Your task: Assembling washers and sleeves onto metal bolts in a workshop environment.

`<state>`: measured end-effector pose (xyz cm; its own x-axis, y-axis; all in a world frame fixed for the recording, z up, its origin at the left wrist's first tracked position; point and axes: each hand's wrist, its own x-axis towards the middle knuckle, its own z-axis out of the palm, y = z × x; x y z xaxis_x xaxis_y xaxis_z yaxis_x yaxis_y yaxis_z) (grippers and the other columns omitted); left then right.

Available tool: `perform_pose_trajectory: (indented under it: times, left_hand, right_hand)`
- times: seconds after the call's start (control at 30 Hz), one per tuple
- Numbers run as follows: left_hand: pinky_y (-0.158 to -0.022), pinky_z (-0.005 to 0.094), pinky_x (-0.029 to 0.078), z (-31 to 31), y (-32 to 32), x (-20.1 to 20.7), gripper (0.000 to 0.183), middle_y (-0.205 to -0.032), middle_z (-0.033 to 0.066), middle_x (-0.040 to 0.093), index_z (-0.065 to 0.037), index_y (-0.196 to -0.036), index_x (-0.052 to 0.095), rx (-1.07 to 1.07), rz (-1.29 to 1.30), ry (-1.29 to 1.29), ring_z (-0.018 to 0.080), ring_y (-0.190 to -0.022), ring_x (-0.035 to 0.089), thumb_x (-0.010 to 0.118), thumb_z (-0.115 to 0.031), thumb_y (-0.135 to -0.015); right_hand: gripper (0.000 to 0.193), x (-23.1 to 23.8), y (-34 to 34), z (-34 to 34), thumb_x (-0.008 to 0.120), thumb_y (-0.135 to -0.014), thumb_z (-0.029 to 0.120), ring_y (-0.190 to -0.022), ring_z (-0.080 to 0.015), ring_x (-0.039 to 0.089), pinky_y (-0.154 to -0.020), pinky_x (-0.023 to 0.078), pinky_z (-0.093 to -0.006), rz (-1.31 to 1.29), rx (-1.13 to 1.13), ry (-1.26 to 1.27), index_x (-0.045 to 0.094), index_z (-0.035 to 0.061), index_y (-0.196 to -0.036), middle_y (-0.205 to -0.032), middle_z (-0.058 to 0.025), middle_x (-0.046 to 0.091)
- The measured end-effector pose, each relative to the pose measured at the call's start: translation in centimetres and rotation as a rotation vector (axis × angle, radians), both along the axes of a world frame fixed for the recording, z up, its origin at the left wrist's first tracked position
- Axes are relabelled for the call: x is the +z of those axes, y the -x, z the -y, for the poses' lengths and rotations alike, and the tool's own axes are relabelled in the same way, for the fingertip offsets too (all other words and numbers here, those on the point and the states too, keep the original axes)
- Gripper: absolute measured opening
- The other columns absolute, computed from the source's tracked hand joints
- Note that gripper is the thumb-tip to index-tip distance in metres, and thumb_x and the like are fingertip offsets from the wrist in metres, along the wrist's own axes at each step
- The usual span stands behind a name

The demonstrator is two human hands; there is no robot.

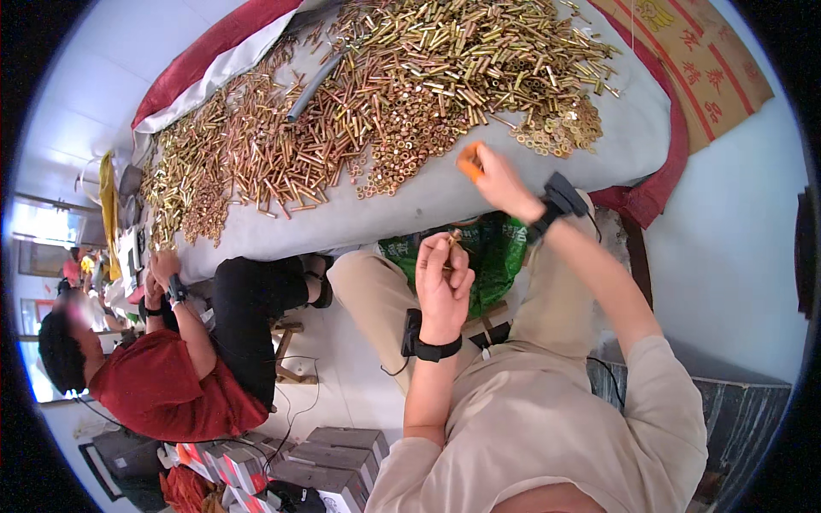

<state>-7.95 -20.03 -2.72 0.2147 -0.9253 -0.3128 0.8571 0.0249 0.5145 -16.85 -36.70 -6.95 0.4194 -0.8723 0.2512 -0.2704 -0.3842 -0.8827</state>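
My left hand (444, 272) is raised over my lap, its fingers closed round a small brass-coloured metal fastener (455, 236). Only the fastener's tip shows above the fingertips. My right hand (503, 181) is over the table's near edge, close to a patch of flat brass-coloured washers (561, 130). An orange cover (469, 162) sits on its fingertips. Motion smears the fingers, so I cannot tell whether they hold anything. To the left of this hand lies a heap of small nuts (402, 141). Both my wrists wear black straps.
Piles of metal sleeves and bolts (479, 51) cover much of the grey-clothed table (282, 235). A grey tube (316, 88) lies across them. Below the edge is a green bag (496, 286). A co-worker in red (180, 376) sits at left. Boxes (329, 466) stand on the floor.
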Motion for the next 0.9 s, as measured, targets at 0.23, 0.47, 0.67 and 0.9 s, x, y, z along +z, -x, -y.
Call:
perform_pose_trajectory:
  times: [0.23,0.47,0.67,0.9]
  left_hand:
    - [-0.034,0.0164,0.02,0.1,1.7,0.7,0.008,-0.061,-0.0021,0.039,-0.008,-0.09,0.049,0.033,0.198,0.019,0.0027,-0.042,0.025,0.049,-0.016,-0.09]
    - [-0.035,0.0167,0.019,-1.2,2.6,1.0,0.01,-0.058,-0.0034,0.037,-0.007,-0.089,0.046,0.001,0.274,0.041,0.0018,-0.043,0.025,0.05,-0.016,-0.09]
    - [-0.036,0.0176,0.019,-1.5,2.0,1.8,0.009,-0.057,-0.0056,0.032,-0.008,-0.085,0.046,-0.111,0.266,0.033,0.0016,-0.045,0.024,0.049,-0.014,-0.09]
    - [-0.039,0.0182,0.022,-1.6,3.3,2.0,0.01,-0.061,-0.0043,0.038,-0.006,-0.088,0.047,-0.121,0.528,0.055,0.002,-0.046,0.027,0.05,-0.015,-0.09]
  right_hand:
    - [0.012,5.2,3.5,-9.1,0.051,-0.089,0.012,-0.073,-0.0065,0.048,-0.064,0.041,-0.0207,0.383,0.282,-0.621,0.048,0.0034,-0.098,-0.085,-0.0001,0.052]
    - [0.019,4.3,4.7,-11.3,0.054,-0.086,0.005,-0.085,-0.0112,0.054,-0.074,0.045,-0.0248,0.414,0.237,-0.324,0.047,0.0011,-0.103,-0.091,-0.0043,0.055]
    - [0.016,5.6,5.7,-11.2,0.055,-0.084,0.006,-0.08,-0.0214,0.057,-0.069,0.046,-0.0304,0.172,0.194,-0.057,0.05,0.0004,-0.098,-0.096,-0.011,0.056]
    - [0.028,6.2,7.1,-10.6,0.046,-0.089,0.024,-0.095,-0.027,0.055,-0.077,0.043,-0.0329,-0.331,0.246,-0.171,0.049,0.0025,-0.107,-0.11,-0.0133,0.053]
